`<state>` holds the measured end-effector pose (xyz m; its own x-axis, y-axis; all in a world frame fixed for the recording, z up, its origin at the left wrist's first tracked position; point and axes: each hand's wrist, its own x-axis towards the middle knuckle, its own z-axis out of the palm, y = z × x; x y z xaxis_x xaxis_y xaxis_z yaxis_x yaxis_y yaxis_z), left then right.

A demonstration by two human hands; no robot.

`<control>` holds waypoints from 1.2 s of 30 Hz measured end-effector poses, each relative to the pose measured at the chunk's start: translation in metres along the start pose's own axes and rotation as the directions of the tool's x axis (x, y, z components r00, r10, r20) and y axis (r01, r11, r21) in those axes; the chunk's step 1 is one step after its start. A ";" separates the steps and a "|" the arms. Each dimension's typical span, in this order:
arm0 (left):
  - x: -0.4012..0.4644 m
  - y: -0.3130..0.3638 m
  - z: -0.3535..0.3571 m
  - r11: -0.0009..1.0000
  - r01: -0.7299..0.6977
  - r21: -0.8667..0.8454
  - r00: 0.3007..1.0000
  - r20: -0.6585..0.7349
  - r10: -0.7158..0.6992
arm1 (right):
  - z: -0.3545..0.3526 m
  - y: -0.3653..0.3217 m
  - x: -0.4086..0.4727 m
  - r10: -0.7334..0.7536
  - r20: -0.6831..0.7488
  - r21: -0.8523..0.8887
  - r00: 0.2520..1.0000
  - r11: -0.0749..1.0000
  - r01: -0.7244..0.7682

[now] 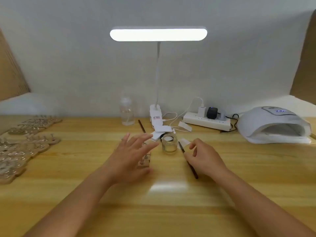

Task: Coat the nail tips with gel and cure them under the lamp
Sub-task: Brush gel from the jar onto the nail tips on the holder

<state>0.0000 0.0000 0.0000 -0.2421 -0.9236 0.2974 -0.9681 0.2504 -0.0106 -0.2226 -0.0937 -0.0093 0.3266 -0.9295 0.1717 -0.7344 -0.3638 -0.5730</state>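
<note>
1. Fingers (136,139) of our left hand (130,156) are spread apart and straight, hovering over a short wooden strip (144,162) of nail tips on pegs; they grip nothing.
2. Our right hand (205,159) has its fingers loosely curled, thumb and forefinger apart. A thin dark brush (188,159) lies on the table (171,211) just under this hand; we cannot tell whether any finger touches it, but nothing is pinched.
3. Between the hands, slightly farther back, stands a small clear glass jar (169,145), lid off. We judge it to be the gel pot.
4. More wooden strips (25,146) carrying nail tips lie in rows at the far left, well apart from the hands. Too blurred to say whether any are coated.
5. Curing lamp (273,125) sits at the far right, its mouth facing us and its display lit. Nothing is visible inside.
6. Desk lamp (158,34) is on at the back; a clear bottle (127,112) and a power strip (206,121) stand near its base.
7. Progress, as we read it: early. Jar open, brush to hand, one strip at centre, yet no coating in progress and nothing under the lamp. Brushing and curing remain.
</note>
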 end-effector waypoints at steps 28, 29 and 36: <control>-0.026 -0.041 0.018 0.944 0.115 -0.310 0.952 -0.238 -0.194 | 0.008 0.011 -0.001 -0.241 -0.036 -0.030 0.970 0.970 0.240; -0.025 -0.042 0.019 0.938 0.125 -0.325 0.948 -0.239 -0.209 | 0.009 0.011 -0.001 -0.240 -0.054 -0.028 0.969 0.971 0.239; -0.024 -0.042 0.022 0.885 0.211 -0.414 0.931 -0.190 -0.311 | 0.009 0.007 0.001 -0.162 -0.098 -0.098 0.982 0.983 0.153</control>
<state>0.0453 0.0047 -0.0278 0.0875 -0.8828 0.4616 -0.8813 0.1474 0.4489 -0.2217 -0.0968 -0.0201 0.3816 -0.8597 0.3396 -0.7305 -0.5056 -0.4591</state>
